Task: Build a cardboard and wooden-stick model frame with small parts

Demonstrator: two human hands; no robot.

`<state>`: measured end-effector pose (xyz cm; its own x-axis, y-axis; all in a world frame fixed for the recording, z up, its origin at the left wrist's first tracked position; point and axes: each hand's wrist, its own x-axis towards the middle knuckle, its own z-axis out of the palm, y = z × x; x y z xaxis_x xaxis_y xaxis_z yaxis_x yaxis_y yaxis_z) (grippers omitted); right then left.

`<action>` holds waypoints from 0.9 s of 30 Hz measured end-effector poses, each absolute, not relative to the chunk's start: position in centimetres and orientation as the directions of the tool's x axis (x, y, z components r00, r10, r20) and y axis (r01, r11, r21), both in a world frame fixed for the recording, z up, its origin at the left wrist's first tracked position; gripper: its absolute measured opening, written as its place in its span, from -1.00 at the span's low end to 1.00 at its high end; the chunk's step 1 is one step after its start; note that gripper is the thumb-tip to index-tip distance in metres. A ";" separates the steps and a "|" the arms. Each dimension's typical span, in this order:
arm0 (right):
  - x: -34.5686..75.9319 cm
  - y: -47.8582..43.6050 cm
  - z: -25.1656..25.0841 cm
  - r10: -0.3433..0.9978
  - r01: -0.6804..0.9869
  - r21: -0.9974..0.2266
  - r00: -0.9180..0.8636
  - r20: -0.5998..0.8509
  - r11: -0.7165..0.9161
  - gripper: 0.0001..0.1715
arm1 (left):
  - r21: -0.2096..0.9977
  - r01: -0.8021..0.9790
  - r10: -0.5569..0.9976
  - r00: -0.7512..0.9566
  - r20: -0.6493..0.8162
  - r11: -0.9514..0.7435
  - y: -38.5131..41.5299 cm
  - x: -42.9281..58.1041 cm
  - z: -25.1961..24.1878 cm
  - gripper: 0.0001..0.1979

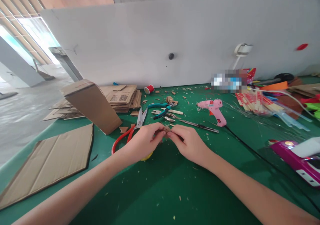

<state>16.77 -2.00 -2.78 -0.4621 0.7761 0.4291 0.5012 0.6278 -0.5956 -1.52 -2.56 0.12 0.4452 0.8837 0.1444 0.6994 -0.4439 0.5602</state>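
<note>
My left hand (147,137) and my right hand (188,139) meet over the middle of the green table. Thumbs and fingers of both pinch a small brown piece (166,129) that looks like cardboard; most of it is hidden by the fingertips. Red-handled scissors (132,130) lie just left of my left hand, partly covered by it. Beyond the hands are teal-handled pliers (162,109), a metal pair of pliers (168,117) and a slim utility knife (200,126). A pink hot glue gun (213,110) rests to the right of them.
At left stand a tilted cardboard box (93,105), a flat cardboard sheet (55,155) and stacked cardboard (125,97). A red thread spool (149,89) sits by the grey partition (140,45). On the right are a purple device (295,158), a black cord (260,156) and glue sticks (290,116).
</note>
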 end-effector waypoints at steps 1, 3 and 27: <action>16.7 -2.0 -2.7 0.787 0.473 -0.634 -0.446 0.426 0.611 -0.65 | 0.600 0.677 0.884 0.453 0.116 -0.426 -2.6 -1.5 0.3 -0.79; 16.6 -2.0 -2.6 0.819 0.410 -0.724 -0.421 0.389 0.554 -0.61 | 0.656 0.636 0.875 0.478 0.078 -0.406 -2.8 -1.4 0.6 -0.75; 17.0 -2.0 -2.4 0.792 0.175 -0.904 -0.564 0.232 0.389 -0.69 | 0.832 0.487 0.817 0.571 -0.074 -0.265 -3.2 -1.3 0.7 -0.71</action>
